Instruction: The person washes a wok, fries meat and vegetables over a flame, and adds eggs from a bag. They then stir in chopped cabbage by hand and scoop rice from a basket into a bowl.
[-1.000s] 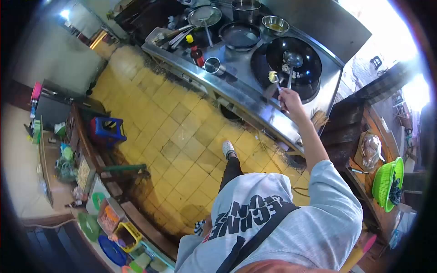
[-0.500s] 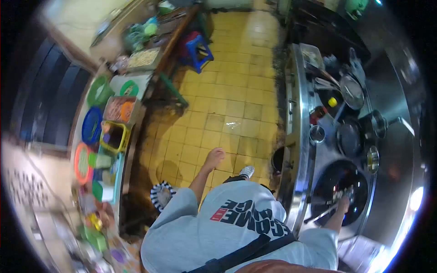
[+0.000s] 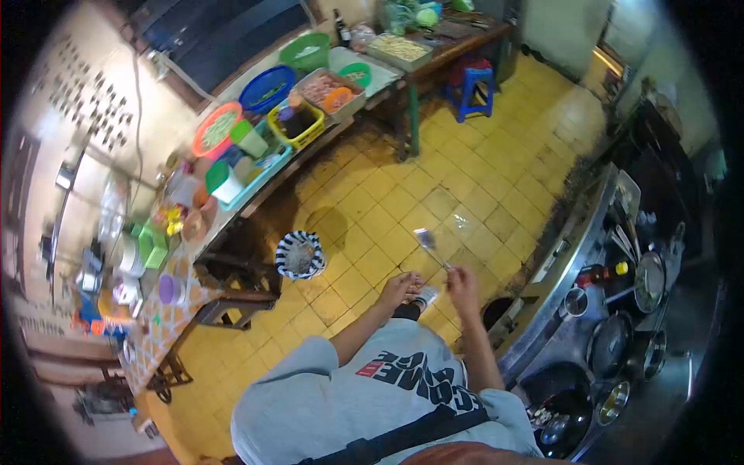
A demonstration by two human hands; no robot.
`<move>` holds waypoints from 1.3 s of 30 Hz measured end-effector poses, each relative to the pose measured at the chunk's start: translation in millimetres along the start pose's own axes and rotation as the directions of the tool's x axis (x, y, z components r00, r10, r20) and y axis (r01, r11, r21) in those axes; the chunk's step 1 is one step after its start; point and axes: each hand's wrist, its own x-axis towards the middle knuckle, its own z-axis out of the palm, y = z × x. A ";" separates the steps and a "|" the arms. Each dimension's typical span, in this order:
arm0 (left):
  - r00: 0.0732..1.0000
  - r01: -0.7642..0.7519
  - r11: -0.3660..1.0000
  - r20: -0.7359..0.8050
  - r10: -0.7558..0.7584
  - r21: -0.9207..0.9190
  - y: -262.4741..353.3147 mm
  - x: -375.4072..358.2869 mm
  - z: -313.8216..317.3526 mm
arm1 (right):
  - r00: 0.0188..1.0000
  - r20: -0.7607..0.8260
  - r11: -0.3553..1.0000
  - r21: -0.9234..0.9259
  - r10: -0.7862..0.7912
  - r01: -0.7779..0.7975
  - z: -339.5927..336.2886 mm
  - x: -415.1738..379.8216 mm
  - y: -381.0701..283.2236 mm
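Observation:
My right hand (image 3: 463, 285) is closed around the thin handle of a metal utensil with a broad, shiny head (image 3: 424, 238). It points up and left over the floor; whether it is a fork or a small spatula is too blurred to tell. Just left of it, in front of my shirt, is my left hand (image 3: 401, 288), its fingers loosely bent and no object visible in them. At the lower right sits a dark wok (image 3: 575, 403) with a ladle (image 3: 554, 428) lying in it.
A steel counter (image 3: 535, 341) on the right carries pans, a steel cup (image 3: 575, 302) and a red-brown bottle (image 3: 601, 274). Along the left stands a table with a yellow basket (image 3: 297, 128) and several tubs. A lined bin (image 3: 300, 254) and a blue stool (image 3: 474, 93) stand on the floor.
My right hand has left the wok and come in front of my body with the utensil. My left hand is now closer to it. The view has turned toward the left-hand table.

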 end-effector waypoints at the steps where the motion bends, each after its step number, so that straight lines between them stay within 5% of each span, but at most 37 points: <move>1: 0.999 -0.013 0.977 -0.035 0.005 -0.214 3.2 -8.6 -3.3 | 0.994 0.107 0.999 -0.033 -0.029 0.033 37.6 1.6 6.4; 3: 0.990 -0.118 0.928 -0.111 0.083 -0.353 -13.8 -8.8 -25.9 | 0.886 0.291 0.895 -0.162 -0.360 0.416 94.7 -10.3 -1.5; 4: 0.968 -0.215 0.917 -0.197 0.154 -0.337 -22.1 -8.7 -40.5 | 0.865 0.355 0.890 -0.156 -0.355 0.429 108.8 -13.5 1.5; 7: 0.924 -0.331 0.861 -0.320 0.211 -0.386 -27.2 -28.9 -83.4 | 0.742 0.641 0.886 -0.208 -0.197 0.415 144.8 -21.4 13.8; 9: 0.893 -0.357 0.749 -0.440 0.099 -0.558 -19.4 -43.1 -107.1 | 0.585 0.807 0.953 -0.233 0.077 0.196 150.6 -10.2 11.7; 14: 0.690 -0.427 0.787 -0.723 -0.036 -0.446 -3.2 -66.2 -239.2 | 0.629 0.721 0.906 -0.419 0.292 0.059 160.5 41.8 32.5; 18: 0.582 -0.631 0.692 -0.803 0.125 -0.350 37.3 -75.2 -382.7 | 0.727 0.547 0.894 -0.395 0.415 -0.213 141.0 91.1 77.6; 20: 0.600 -0.658 0.596 -0.799 0.044 -0.461 61.4 -69.6 -468.5 | 0.770 0.485 0.908 -0.268 0.415 -0.321 138.4 115.1 93.0; 21: 0.552 -0.637 0.637 -0.834 -0.018 -0.435 77.6 -66.7 -507.6 | 0.812 0.381 0.858 -0.444 0.441 -0.258 136.5 116.0 89.8; 22: 0.692 -0.650 0.419 -0.722 -0.021 -0.634 80.6 -61.1 -567.2 | 0.853 0.273 0.770 -0.603 0.444 -0.208 139.1 118.7 87.5; 23: 0.747 -0.626 0.357 -0.664 0.018 -0.694 75.6 -52.5 -625.0 | 0.870 0.225 0.781 -0.574 0.438 -0.244 148.4 123.0 83.9; 25: 0.654 -0.627 0.562 -0.756 0.005 -0.539 72.3 -47.1 -708.7 | 0.894 0.215 0.766 -0.614 0.393 -0.190 156.6 127.6 71.8; 26: 0.614 -0.604 0.597 -0.786 -0.074 -0.528 94.0 -54.5 -694.4 | 0.901 0.175 0.766 -0.604 0.397 -0.220 162.7 130.5 67.2; 28: 0.531 -0.530 0.693 -0.828 -0.179 -0.490 122.2 -63.1 -685.3 | 0.948 0.277 0.747 -0.661 0.160 0.067 182.8 144.5 63.8; 29: 0.497 -0.471 0.747 -0.841 -0.215 -0.469 115.4 -58.2 -698.6 | 0.955 0.250 0.755 -0.655 0.163 0.042 195.0 152.9 56.3; 31: 0.501 -0.493 0.720 -0.836 -0.224 -0.489 62.9 -35.7 -760.1 | 0.943 0.241 0.775 -0.631 0.230 -0.028 218.5 170.4 31.9; 33: 0.542 -0.440 0.768 -0.819 -0.187 -0.466 64.2 -40.0 -746.4 | 0.945 0.325 0.639 -0.736 0.041 0.225 239.6 198.4 6.2; 35: 0.469 -0.464 0.731 -0.839 -0.276 -0.500 92.4 -46.5 -714.0 | 0.950 0.302 0.649 -0.709 -0.073 0.275 257.7 242.2 -1.3; 39: 0.489 -0.396 0.784 -0.833 -0.259 -0.477 88.8 -46.2 -733.4 | 0.921 0.309 0.652 -0.652 -0.238 0.387 317.5 334.9 -85.3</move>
